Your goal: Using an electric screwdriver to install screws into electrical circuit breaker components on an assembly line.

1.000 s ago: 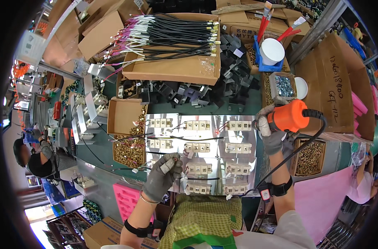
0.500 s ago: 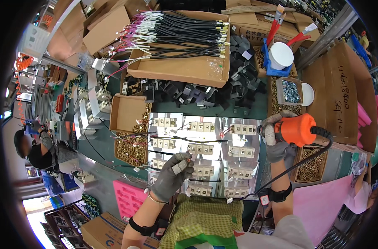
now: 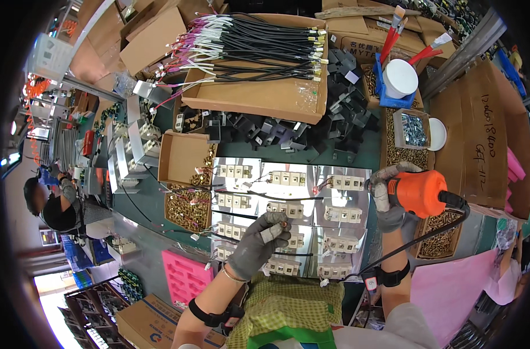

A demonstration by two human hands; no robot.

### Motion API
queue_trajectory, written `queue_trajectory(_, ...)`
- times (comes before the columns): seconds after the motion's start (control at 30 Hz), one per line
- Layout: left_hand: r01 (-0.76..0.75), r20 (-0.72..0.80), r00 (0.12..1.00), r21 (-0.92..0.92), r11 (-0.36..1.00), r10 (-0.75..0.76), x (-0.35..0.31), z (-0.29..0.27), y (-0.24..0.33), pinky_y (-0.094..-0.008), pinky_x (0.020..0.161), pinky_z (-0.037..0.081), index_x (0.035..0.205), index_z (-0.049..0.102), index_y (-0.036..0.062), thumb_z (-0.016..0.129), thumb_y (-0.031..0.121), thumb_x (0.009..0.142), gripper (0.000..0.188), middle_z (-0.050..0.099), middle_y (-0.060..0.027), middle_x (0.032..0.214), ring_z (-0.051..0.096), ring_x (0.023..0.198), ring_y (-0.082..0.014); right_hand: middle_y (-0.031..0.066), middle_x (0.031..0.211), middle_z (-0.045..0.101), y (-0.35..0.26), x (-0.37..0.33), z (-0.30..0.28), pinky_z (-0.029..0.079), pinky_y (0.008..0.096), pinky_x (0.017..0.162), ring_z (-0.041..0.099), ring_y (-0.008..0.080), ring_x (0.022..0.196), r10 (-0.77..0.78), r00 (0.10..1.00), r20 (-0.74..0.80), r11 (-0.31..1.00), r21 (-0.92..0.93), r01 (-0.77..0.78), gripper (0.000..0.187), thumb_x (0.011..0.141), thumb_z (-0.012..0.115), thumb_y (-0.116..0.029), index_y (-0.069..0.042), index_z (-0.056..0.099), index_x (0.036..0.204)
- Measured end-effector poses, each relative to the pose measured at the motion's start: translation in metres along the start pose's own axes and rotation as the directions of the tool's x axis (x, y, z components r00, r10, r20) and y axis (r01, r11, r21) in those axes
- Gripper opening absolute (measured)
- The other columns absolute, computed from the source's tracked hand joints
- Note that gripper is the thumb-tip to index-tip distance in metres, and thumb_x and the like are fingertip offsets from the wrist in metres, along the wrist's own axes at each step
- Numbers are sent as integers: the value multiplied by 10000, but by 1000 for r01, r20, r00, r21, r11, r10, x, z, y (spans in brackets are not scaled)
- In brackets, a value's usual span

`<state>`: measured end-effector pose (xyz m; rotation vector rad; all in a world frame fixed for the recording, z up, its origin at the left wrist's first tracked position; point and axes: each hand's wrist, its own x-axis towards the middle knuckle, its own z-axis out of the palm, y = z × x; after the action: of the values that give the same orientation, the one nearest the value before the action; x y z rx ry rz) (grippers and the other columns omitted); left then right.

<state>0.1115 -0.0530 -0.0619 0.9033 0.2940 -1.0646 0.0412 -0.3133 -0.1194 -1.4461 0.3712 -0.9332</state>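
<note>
My right hand (image 3: pixel 389 195), in a grey glove, is wrapped round an orange and black electric screwdriver (image 3: pixel 422 193). Its cord loops down toward my right wrist, and its tip points left. My left hand (image 3: pixel 260 244), also gloved, pinches a small brass screw (image 3: pixel 284 224) over the middle column of the work. Below both hands lie shiny metal plates (image 3: pixel 259 210) bearing rows of cream terminal blocks (image 3: pixel 341 214). Black cables (image 3: pixel 282 196) with white connectors run across the plates from the left.
Cardboard trays of brass screws stand left (image 3: pixel 186 210) and right (image 3: pixel 438 235). Behind the plates, black plastic parts (image 3: pixel 265 129) lie heaped under a cardboard tray (image 3: pixel 247 98) of cables. A white tub (image 3: pixel 400 78) and brushes stand far right. Another person (image 3: pixel 58 203) works at far left.
My left hand has moved slightly right with the screw between its fingertips. The screwdriver stays beside the plates' right edge in my right hand. The whole view has shifted a little.
</note>
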Motion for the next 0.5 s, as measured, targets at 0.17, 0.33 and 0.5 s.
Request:
queue_trajectory(0.17,56,70,996,-11,998,-55,8,5,-9,-259,726,403,1050,524,65,580,141,824,245,530,-15,943,490,813,-121,79,823,523,-49,15,16,478,303,722,538,150,742,39,999,-6,999,-15,-39,604,677,624,-19,-30,302,1187)
queue_trajectory(0.33,152,267,956,-87,985,-124,16,21,-15,-250,669,369,1083,517,69,584,193,824,295,524,-5,908,455,766,-99,105,663,498,-125,19,-14,494,325,545,524,216,561,-291,848,443,920,374,121,476,734,683,-168,-3,423,1097)
queue_trajectory(0.5,224,337,923,-77,972,-186,15,33,-22,-246,657,358,1054,526,71,574,188,830,258,507,1,864,433,738,-104,35,511,439,-175,-20,11,405,205,389,437,114,420,-153,981,117,821,568,60,302,713,669,-215,-34,434,766)
